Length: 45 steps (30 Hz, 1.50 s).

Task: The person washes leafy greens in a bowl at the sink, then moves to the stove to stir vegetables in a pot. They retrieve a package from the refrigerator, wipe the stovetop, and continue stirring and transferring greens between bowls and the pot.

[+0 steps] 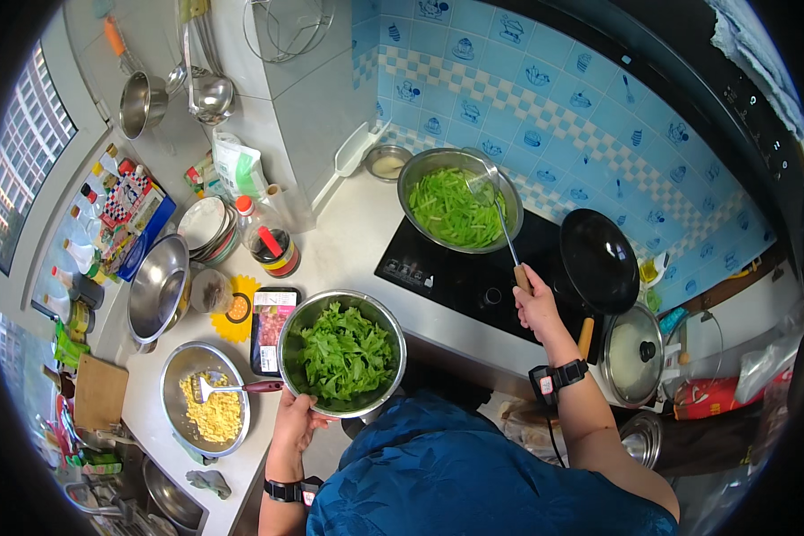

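My left hand (300, 417) grips the near rim of a stainless steel bowl (288, 321) heaped with green leaves (348, 352). The bowl is held at the counter's front edge. In my right hand (537, 305) is the wooden handle (522, 278) of a wire skimmer (484, 184). Its mesh head rests over a metal pot (409, 208) on the cooktop. Cut green stalks (449, 208) fill that pot. Left of the leaves stands a steel bowl (167, 382) of crumbled yellow scrambled egg (218, 419), with a spatula (241, 387) lying in it.
A black wok (599, 261) and a lidded pan (633, 362) stand right of the pot. A packaged meat tray (268, 328), a sauce bottle (271, 244), stacked plates (204, 224) and an upright steel basin (157, 288) crowd the left counter. A sink (167, 489) lies at lower left.
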Motion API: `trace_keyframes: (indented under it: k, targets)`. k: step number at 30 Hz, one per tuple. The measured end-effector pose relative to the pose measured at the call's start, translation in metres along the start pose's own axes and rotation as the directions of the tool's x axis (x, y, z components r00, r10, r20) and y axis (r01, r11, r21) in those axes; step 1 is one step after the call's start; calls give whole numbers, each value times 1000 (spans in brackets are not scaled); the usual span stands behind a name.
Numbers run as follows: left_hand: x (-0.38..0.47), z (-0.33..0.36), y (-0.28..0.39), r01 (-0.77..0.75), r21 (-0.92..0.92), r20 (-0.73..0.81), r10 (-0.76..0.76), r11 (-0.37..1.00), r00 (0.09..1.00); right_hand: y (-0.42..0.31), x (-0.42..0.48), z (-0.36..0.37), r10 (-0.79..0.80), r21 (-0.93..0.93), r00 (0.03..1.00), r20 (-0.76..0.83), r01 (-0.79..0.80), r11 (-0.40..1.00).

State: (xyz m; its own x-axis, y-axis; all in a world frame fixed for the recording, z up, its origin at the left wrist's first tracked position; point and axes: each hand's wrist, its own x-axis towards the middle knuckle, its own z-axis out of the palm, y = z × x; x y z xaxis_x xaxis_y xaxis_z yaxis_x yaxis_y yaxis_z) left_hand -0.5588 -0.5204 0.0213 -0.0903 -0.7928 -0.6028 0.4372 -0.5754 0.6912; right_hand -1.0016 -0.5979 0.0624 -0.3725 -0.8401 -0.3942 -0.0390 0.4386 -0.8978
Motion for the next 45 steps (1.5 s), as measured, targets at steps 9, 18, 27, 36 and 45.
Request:
trace_keyframes:
  k: [9,18,27,36,45]
  targets:
    - [-9,10,3,-44,10,-7,44,999,999,3,9,14,41,103,998,47,-45,994]
    - [-10,5,-4,-19,16,-23,19,1000,1000,10,-6,-5,-1,79,997,-79,8,997]
    - [41,20,-9,9,-16,28,-9,1000,1000,13,-22,-6,-19,-3,997,-80,19,1000]
    - [122,60,-29,-108,45,84,104,993,991,3,-39,-25,-96,-242,989,-113,66,968]
    - [125,47,-61,-127,1,70,127,992,989,-7,-43,-24,-114,-412,984,-134,49,910]
